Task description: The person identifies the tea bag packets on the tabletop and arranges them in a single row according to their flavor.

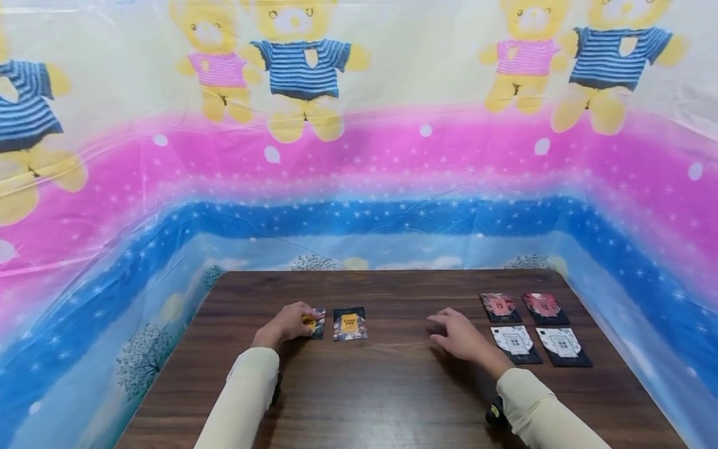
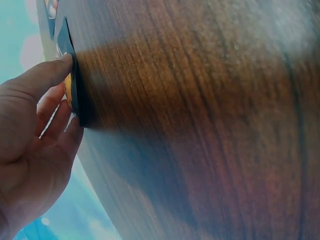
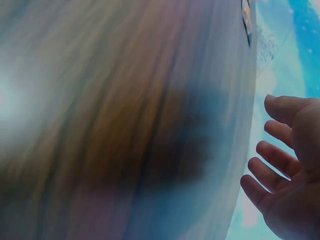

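On the table's left side, my left hand (image 1: pixel 290 322) holds a small flat packet (image 1: pixel 318 325) with a yellow label by its left part, thumb and fingertips at its edges. The left wrist view shows the thumb on this dark-edged packet (image 2: pixel 74 92), the fingertips beside it. A second yellow-label packet (image 1: pixel 350 324) lies just to its right. My right hand (image 1: pixel 457 333) hovers over the table between that packet and a group at the right, holding nothing. Its fingers (image 3: pixel 275 159) are loosely bent and spread in the right wrist view.
Two red-label packets (image 1: pixel 498 308) lie at the table's right rear, with two white-label packets (image 1: pixel 513 342) in front of them. The dark wooden table (image 1: pixel 370 399) is surrounded by a printed cloth (image 1: pixel 387 156) with bears.
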### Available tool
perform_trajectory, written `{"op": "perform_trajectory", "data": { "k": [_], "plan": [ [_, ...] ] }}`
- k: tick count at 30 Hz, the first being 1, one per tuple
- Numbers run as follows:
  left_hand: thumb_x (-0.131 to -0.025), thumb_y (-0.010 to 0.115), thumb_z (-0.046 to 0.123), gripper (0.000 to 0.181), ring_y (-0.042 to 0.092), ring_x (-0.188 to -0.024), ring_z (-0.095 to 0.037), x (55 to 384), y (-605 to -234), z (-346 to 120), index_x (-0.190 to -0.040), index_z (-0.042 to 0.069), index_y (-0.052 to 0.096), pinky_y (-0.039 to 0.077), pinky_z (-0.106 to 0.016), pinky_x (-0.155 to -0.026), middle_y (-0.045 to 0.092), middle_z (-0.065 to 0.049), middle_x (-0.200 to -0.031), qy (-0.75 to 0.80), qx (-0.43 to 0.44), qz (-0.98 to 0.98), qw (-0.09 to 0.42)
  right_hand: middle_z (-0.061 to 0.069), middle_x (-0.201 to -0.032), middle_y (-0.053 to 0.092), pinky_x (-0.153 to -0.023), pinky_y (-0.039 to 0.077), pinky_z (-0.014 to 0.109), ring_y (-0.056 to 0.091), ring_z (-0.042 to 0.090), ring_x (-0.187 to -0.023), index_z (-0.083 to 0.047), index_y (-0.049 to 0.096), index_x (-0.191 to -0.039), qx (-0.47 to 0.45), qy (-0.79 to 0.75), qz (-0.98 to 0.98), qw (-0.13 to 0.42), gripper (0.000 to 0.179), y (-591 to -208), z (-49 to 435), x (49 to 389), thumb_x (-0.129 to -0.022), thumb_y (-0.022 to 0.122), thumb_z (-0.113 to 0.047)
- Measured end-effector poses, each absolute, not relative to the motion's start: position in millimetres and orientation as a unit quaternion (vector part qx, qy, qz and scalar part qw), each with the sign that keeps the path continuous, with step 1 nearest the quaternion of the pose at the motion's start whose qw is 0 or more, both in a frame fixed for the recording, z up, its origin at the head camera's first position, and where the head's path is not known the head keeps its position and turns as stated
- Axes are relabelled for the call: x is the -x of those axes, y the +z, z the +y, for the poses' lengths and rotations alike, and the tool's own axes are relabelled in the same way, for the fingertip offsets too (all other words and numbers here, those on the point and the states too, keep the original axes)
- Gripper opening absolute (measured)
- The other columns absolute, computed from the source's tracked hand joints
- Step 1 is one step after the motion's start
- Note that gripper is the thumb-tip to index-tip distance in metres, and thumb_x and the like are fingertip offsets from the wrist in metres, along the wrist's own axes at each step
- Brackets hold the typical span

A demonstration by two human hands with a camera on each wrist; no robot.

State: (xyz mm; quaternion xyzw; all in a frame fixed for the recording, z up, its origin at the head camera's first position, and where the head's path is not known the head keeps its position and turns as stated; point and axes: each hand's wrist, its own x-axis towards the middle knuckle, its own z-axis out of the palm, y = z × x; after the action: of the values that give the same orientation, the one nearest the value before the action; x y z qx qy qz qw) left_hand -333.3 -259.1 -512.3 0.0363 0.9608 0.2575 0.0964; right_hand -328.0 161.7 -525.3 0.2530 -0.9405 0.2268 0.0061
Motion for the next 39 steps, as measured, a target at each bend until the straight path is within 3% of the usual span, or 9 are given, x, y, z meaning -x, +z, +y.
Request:
{"op": "perform_trajectory", "data": {
  "k": [16,24,31,39],
  "plan": [
    [-0.09,0.075,0.003,0.039,0.055,-0.124,-0.034,331,-513,-256,-0.127,0.017,0.074,0.045,-0.055,-0.108,0.059,-0.013,-0.137,0.25,-0.048,0.962,0.099,0.023,-0.125,0.065,-0.092,0.051,0.059,0.064,0.041,-0.113,-0.005,0.07,-0.128,-0.2,0.183,-0.962,0.034,0.038,-528,257,322,-0.092,0.074,-0.017],
    [-0.09,0.075,0.004,0.039,0.055,-0.125,-0.035,333,-514,-256,-0.127,0.018,0.074,0.046,-0.056,-0.108,0.058,-0.013,-0.138,0.248,-0.051,0.962,0.101,0.026,-0.124,0.063,-0.092,0.051,0.061,0.062,0.043,-0.112,-0.005,0.071,-0.127,-0.18,0.165,-0.97,0.011,0.039,-532,295,319,-0.09,0.076,-0.019],
    [-0.092,0.073,0.004,0.038,0.055,-0.125,-0.034,335,-516,-256,-0.128,0.018,0.073,0.048,-0.053,-0.106,0.057,-0.013,-0.141,0.25,-0.046,0.961,0.106,0.025,-0.125,0.061,-0.094,0.049,0.061,0.06,0.044,-0.113,-0.005,0.069,-0.13,-0.17,0.151,-0.973,-0.031,0.043,-542,310,317,-0.089,0.077,-0.016],
    [-0.091,0.075,0.005,0.038,0.055,-0.126,-0.036,335,-512,-259,-0.128,0.017,0.074,0.046,-0.056,-0.108,0.058,-0.014,-0.139,0.244,-0.056,0.963,0.1,0.024,-0.126,0.061,-0.094,0.05,0.062,0.061,0.043,-0.113,-0.008,0.069,-0.133,-0.15,0.165,-0.974,-0.037,0.044,-543,306,316,-0.09,0.077,-0.016]
  ]
}}
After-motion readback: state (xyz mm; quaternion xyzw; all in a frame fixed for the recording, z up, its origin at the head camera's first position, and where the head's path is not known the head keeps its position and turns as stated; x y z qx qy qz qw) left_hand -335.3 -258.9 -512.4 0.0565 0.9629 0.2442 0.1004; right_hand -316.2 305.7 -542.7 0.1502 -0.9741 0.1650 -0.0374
